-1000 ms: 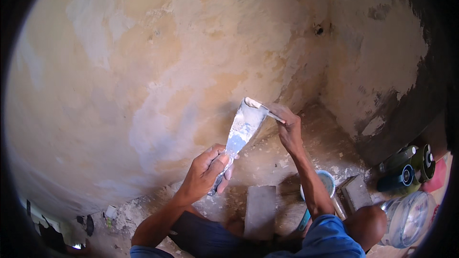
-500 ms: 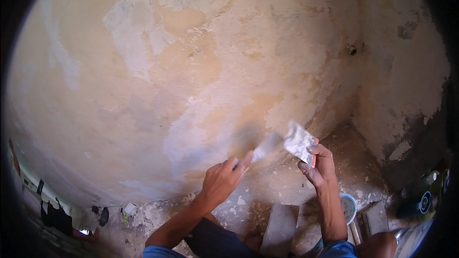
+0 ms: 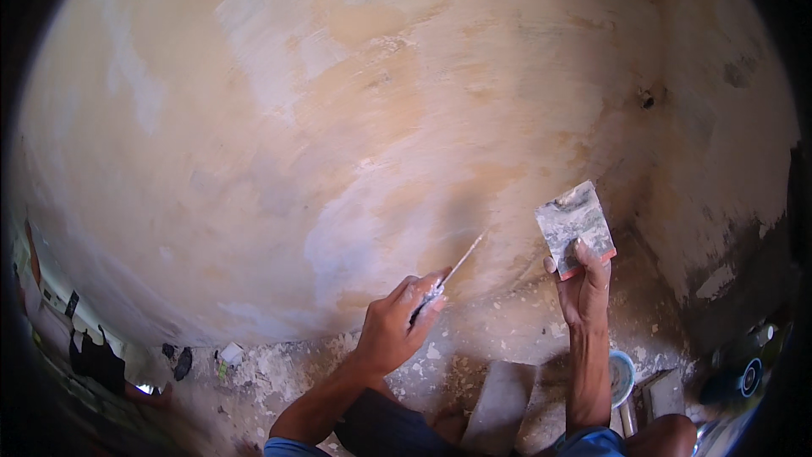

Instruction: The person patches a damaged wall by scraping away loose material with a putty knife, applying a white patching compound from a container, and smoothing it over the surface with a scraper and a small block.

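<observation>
My left hand (image 3: 397, 323) grips a putty knife (image 3: 463, 260) by its handle. Its thin blade is seen edge-on and points up and right, toward the wall. In my right hand (image 3: 585, 292) is a wide, flat scraper (image 3: 577, 222) with an orange-red edge near my fingers. Grey-white putty smears cover its face, which is turned toward me, and my thumb lies across it. The two tools are apart. Behind them rises a wall (image 3: 355, 144) with white filler patches over a yellowish coat.
A bucket with a pale blue rim (image 3: 622, 377) stands on the floor right of my right forearm. Flat grey slabs (image 3: 499, 402) lie below, and another block (image 3: 664, 393) sits by the bucket. Dark cylindrical containers (image 3: 737, 379) stand at far right. Paint flakes litter the floor (image 3: 338, 372).
The scraper in my right hand has moved right and tipped more upright, its smeared face now toward me. The putty knife has turned from face-on to edge-on. The view has shifted slightly.
</observation>
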`<action>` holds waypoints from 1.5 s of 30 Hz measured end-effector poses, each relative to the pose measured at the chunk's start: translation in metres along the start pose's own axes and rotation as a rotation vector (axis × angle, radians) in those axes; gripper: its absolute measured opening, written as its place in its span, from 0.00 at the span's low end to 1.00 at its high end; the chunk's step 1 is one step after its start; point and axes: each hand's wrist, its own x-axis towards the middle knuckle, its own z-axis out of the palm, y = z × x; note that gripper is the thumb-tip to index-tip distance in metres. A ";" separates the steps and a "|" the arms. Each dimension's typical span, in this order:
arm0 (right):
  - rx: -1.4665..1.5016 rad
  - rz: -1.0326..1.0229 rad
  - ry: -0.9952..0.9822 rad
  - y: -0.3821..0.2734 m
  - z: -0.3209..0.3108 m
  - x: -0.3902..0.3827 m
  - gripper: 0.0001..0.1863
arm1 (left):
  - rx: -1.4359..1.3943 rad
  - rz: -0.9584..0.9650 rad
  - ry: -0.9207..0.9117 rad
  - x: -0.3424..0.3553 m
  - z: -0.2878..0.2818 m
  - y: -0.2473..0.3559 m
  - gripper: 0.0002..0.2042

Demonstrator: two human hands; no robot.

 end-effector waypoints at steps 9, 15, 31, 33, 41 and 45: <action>-1.007 -0.441 -0.068 0.044 0.029 0.019 0.18 | -0.131 0.178 -0.033 -0.013 -0.018 0.016 0.22; -1.606 -1.454 -0.327 0.073 0.124 0.084 0.26 | -0.197 0.355 0.012 -0.010 -0.018 0.023 0.26; -1.798 -1.380 -0.402 0.103 0.139 0.122 0.38 | -0.223 0.422 -0.002 -0.019 -0.035 0.004 0.26; -1.823 -1.499 -0.304 0.089 0.159 0.131 0.37 | -0.267 0.429 -0.002 -0.015 -0.034 0.008 0.25; -1.852 -1.290 -0.385 0.118 0.149 0.106 0.38 | -0.311 0.423 0.002 -0.016 -0.035 0.006 0.25; -1.812 -1.489 -0.256 0.103 0.163 0.121 0.33 | -0.309 0.442 0.014 -0.017 -0.035 0.006 0.26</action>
